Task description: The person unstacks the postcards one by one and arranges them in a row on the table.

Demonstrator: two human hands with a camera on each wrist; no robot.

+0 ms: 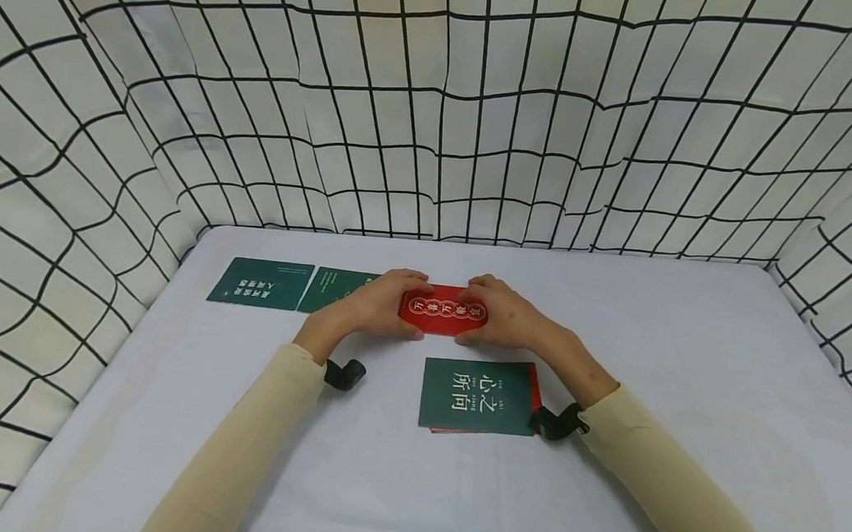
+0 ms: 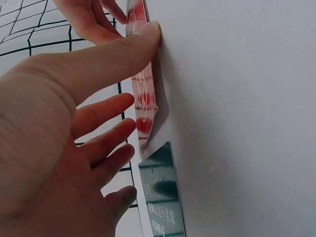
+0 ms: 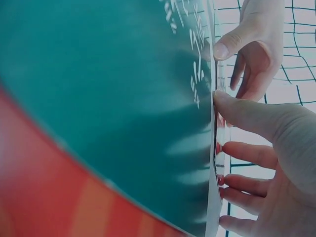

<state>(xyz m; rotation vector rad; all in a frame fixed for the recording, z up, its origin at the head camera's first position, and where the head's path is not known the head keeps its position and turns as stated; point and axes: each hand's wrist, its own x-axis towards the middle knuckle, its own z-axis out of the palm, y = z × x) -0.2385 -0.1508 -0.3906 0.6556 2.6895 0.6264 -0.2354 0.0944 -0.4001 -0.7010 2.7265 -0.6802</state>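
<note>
A red card (image 1: 441, 311) with white characters in linked rings lies flat near the table's middle. From its left end my left hand (image 1: 377, 305) grips it, thumb on the near edge and fingers toward the far edge. My right hand (image 1: 510, 316) holds the other end the same way. Seen low in the left wrist view, the red card (image 2: 143, 101) is almost edge-on beneath the thumb. Closer to me sits a small stack topped by a green card (image 1: 476, 397) with white characters; red edges show underneath it.
To the left, two green cards (image 1: 261, 283) (image 1: 334, 287) lie side by side in a row with the red card; my left hand partly covers the nearer one. The white table (image 1: 660, 315) is bordered by a black grid-patterned curtain (image 1: 481, 121) at the back and sides.
</note>
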